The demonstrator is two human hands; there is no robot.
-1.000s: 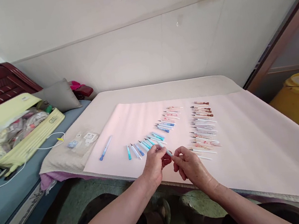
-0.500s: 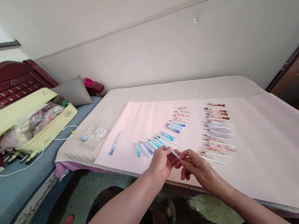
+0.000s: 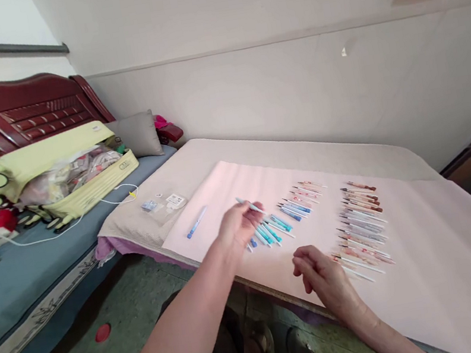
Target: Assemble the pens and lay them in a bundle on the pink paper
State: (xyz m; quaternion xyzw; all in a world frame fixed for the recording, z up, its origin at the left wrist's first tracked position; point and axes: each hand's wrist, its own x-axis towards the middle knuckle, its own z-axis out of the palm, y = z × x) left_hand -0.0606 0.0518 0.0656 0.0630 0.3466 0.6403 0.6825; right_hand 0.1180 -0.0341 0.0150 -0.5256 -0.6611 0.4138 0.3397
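Observation:
In the head view my left hand (image 3: 243, 223) pinches a pale teal pen (image 3: 249, 205) above the pink sheet, its near part hidden by my fingers. Just under and beside that hand lie several teal and white pens (image 3: 267, 234), partly covered by it. My right hand (image 3: 319, 274) hovers by the front edge of the table with its fingers curled in. Whether anything small is inside them is hidden. Right of it a column of white, lilac and brown pens (image 3: 363, 226) is laid out. One blue-ended pen (image 3: 197, 222) lies apart on the left.
Blue pens (image 3: 295, 210) and pink-patterned pens (image 3: 306, 193) lie farther back on the pink sheet (image 3: 435, 263). Clear plastic packaging (image 3: 163, 208) rests at the table's left. Beyond stands a bed with an open yellow suitcase (image 3: 53, 143) and a grey pillow (image 3: 138, 134).
My hands have separated. My left hand has carried the pen left and away from me, over the teal pens. My right hand has let go of the pen's end and curled. The view has shifted.

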